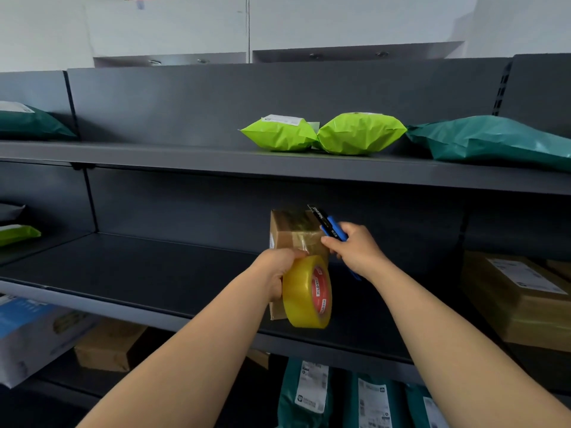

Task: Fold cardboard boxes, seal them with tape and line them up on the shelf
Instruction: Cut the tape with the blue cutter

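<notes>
Cardboard box (pixel 293 234) gripped by left hand (pixel 278 268), seemingly with the tape roll (pixel 301 293); right hand (pixel 358 248) beside it clutches a blue knife (pixel 330 225).

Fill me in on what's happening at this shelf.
A person is taping a small box at the middle shelf. The left hand grips the tape roll against the box, which carries clear tape. The right hand holds a blue cutter at the box's upper corner, apparently about to cut the tape. Green mailers lie on the shelf above.
</notes>
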